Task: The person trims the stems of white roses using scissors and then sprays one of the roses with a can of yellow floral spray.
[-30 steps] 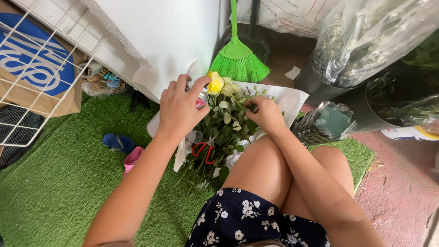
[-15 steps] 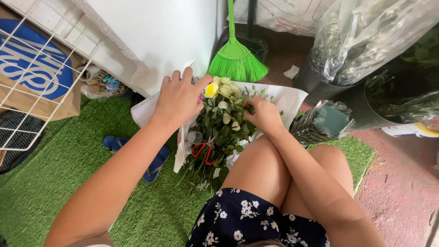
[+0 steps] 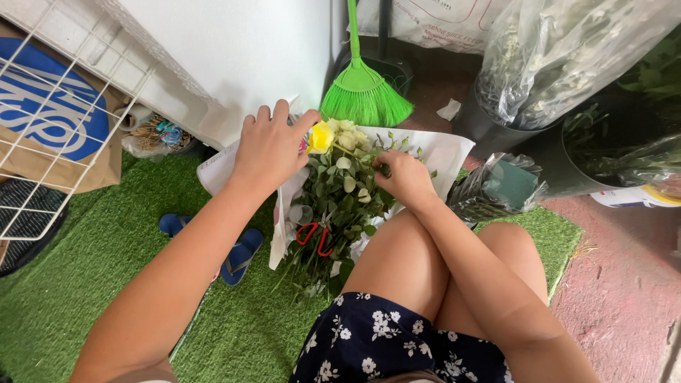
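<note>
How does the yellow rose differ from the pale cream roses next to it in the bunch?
The yellow rose is bright yellow; the pale cream roses are whitish. The yellow rose lies at the left edge of the bunch, touching the left hand; the cream roses lie further right, clear of both hands. The yellow one is a single bloom; the cream ones form a cluster. All lie on the white wrapping paper.

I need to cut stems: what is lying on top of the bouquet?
Red-handled scissors lie on the bouquet, low on its stems. Both hands, left hand and right hand, rest on its upper part. The scissors' blades are hidden among leaves.
</note>
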